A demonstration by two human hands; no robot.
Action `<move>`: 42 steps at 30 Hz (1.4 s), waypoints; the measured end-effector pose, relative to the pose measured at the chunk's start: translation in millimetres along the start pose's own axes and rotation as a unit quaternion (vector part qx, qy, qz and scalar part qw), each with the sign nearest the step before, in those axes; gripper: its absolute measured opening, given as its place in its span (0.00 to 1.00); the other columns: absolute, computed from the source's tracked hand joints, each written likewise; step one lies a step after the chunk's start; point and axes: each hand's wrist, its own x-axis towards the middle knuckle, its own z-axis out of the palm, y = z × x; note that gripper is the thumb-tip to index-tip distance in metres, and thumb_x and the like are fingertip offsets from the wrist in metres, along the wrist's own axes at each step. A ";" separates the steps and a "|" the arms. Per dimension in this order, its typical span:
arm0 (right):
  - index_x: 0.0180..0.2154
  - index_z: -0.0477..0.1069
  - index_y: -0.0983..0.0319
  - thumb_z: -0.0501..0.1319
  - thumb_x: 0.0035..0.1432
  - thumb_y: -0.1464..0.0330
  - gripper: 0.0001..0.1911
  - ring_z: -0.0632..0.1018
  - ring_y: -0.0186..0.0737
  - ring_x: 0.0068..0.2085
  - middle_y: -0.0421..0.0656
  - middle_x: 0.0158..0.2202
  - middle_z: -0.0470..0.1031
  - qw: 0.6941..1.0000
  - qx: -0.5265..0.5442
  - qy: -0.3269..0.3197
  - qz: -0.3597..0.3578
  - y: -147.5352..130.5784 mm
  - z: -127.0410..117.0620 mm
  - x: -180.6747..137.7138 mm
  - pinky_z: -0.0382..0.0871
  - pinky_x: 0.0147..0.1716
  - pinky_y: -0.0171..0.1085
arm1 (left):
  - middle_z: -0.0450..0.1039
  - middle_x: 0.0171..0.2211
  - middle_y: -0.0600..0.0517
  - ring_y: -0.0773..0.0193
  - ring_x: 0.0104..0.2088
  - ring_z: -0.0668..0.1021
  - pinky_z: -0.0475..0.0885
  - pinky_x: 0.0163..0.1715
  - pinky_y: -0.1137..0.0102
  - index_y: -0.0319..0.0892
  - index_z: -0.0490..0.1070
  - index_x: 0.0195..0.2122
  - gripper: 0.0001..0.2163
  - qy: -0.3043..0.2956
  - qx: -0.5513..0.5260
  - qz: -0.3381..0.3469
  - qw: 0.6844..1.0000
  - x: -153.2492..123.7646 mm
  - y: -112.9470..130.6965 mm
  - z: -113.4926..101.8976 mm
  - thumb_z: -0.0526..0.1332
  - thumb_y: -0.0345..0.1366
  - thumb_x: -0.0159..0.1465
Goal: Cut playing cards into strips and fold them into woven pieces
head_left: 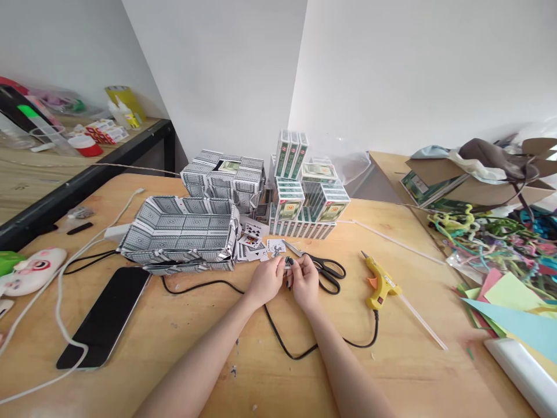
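Note:
My left hand [268, 281] and my right hand [306, 280] meet over the middle of the table. Pinched between their fingertips is a small grey-and-white piece that looks like a folded playing card [287, 263], mostly hidden by the fingers. Black-handled scissors [331, 270] lie just beyond my right hand, blades partly covered. Loose playing cards [252, 239] are scattered past my left hand. To the left stands an open box made of folded cards [191, 223], with a second card-built piece [224, 177] behind it.
Stacked card packs [289, 200] stand at the back. A yellow glue gun [380, 283] lies on the right, its black cord [287, 348] looping before my wrists. At left are a phone [104, 316] and white cable [61, 307]; at right, coloured paper [513, 296] and pipe cleaners [500, 238].

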 end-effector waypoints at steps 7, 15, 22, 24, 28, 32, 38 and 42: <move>0.26 0.57 0.58 0.53 0.56 0.57 0.13 0.66 0.31 0.15 0.35 0.18 0.65 0.998 -0.034 0.035 -0.037 0.6 6.9 -8.3 0.62 0.15 0.32 | 0.63 0.16 0.55 0.68 0.19 0.65 0.57 0.22 0.73 0.41 0.62 0.20 0.14 0.049 -0.081 -0.059 0.994 4.0 4.3 -0.3 0.48 0.40 0.61; 0.27 0.56 0.59 0.54 0.55 0.56 0.14 0.67 0.30 0.15 0.35 0.18 0.66 0.999 0.045 -0.010 0.003 -2.3 8.8 -6.8 0.64 0.15 0.32 | 0.61 0.15 0.55 0.69 0.19 0.65 0.59 0.20 0.74 0.41 0.59 0.18 0.17 0.038 -0.126 -0.083 0.988 4.6 -1.9 -3.9 0.48 0.44 0.61; 0.28 0.56 0.59 0.55 0.54 0.56 0.14 0.69 0.31 0.16 0.37 0.21 0.69 0.999 0.012 -0.021 0.020 -0.1 4.9 -6.4 0.66 0.16 0.32 | 0.65 0.20 0.56 0.69 0.21 0.66 0.59 0.23 0.75 0.41 0.66 0.27 0.11 0.072 -0.076 -0.056 0.993 1.6 -4.3 -6.7 0.53 0.42 0.58; 0.28 0.57 0.59 0.54 0.55 0.56 0.14 0.69 0.31 0.16 0.37 0.21 0.69 1.000 -0.004 -0.021 0.010 0.7 3.9 -7.0 0.66 0.16 0.32 | 0.65 0.19 0.56 0.70 0.20 0.66 0.59 0.22 0.75 0.41 0.66 0.26 0.11 0.085 -0.055 -0.059 0.993 2.3 -6.0 -7.1 0.54 0.43 0.57; 0.28 0.57 0.59 0.54 0.56 0.57 0.13 0.70 0.32 0.16 0.37 0.21 0.69 1.000 -0.013 -0.022 -0.001 1.8 3.7 -9.3 0.66 0.16 0.33 | 0.64 0.17 0.56 0.69 0.20 0.66 0.59 0.22 0.75 0.41 0.64 0.22 0.12 0.094 -0.057 -0.069 0.992 4.9 -9.1 -8.2 0.56 0.43 0.56; 0.29 0.57 0.59 0.55 0.55 0.57 0.13 0.70 0.31 0.16 0.37 0.21 0.69 0.999 0.023 -0.025 0.014 1.8 6.2 -9.5 0.66 0.16 0.33 | 0.62 0.16 0.57 0.70 0.20 0.66 0.58 0.22 0.75 0.41 0.59 0.19 0.13 0.123 -0.064 -0.073 0.988 6.6 -10.0 -6.9 0.56 0.42 0.56; 0.28 0.58 0.60 0.56 0.54 0.56 0.15 0.72 0.32 0.18 0.38 0.22 0.71 0.990 0.118 -0.054 0.048 0.4 6.6 -4.8 0.68 0.18 0.34 | 0.61 0.15 0.58 0.70 0.17 0.66 0.60 0.18 0.75 0.40 0.62 0.24 0.12 0.080 -0.180 -0.095 0.976 9.3 -14.8 -6.3 0.53 0.42 0.58; 0.29 0.59 0.60 0.55 0.54 0.56 0.15 0.73 0.34 0.19 0.40 0.23 0.72 0.995 0.072 -0.048 0.040 -0.7 1.7 -4.0 0.69 0.19 0.35 | 0.65 0.18 0.56 0.70 0.18 0.68 0.62 0.18 0.75 0.39 0.66 0.29 0.11 0.060 -0.170 -0.072 0.981 7.5 -15.4 -9.2 0.54 0.42 0.58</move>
